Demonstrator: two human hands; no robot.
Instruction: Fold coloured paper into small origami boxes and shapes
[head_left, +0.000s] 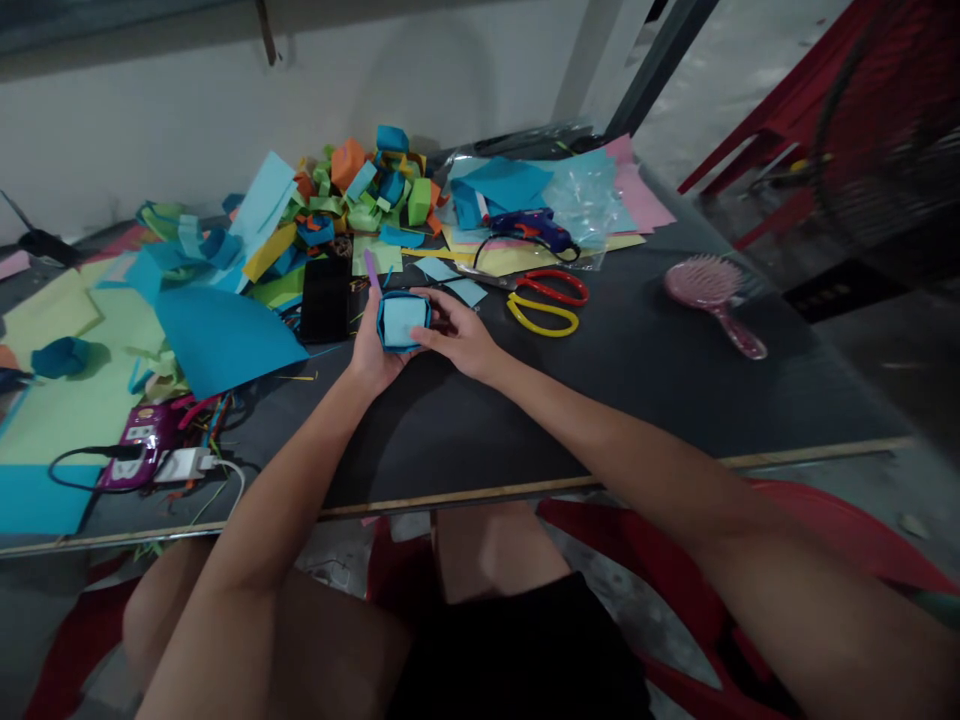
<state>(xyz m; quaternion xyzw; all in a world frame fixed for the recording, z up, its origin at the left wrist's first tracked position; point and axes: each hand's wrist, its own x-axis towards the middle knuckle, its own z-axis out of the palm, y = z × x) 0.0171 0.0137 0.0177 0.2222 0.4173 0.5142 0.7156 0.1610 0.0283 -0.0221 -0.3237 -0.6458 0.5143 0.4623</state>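
Dark counter [637,400], paper scraps heaped beyond the hands; scissors [547,298] just right of them. Left hand [373,352] and right hand [459,338] together clasp a small blue folded paper box [403,320], open side up.

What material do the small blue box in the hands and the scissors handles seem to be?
Blue box: probably matte craft paper, with visible folded edges, like the sheets nearby. Scissors: handles look like glossy plastic, one red and one yellow; blades seem metal but are hard to see.
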